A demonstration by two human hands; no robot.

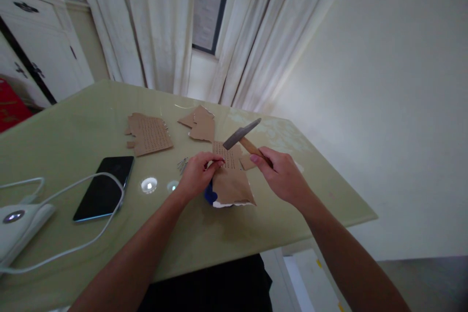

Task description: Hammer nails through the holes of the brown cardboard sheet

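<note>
My right hand (283, 175) grips the wooden handle of a small hammer (242, 134), whose metal head is raised above a torn piece of brown cardboard (232, 180) on the table. My left hand (199, 173) pinches something small, too small to make out, against the cardboard's upper left edge. Beneath the cardboard a blue object (209, 195) and a white edge show. A small pile of thin nails (182, 165) lies just left of my left hand.
Two more torn cardboard pieces (149, 134) (199, 124) lie farther back on the glossy green table (91, 122). A black phone (105, 187) lies at left, with a white cable (80, 246) and white device (18, 222). Curtains, a window and white cabinets stand behind.
</note>
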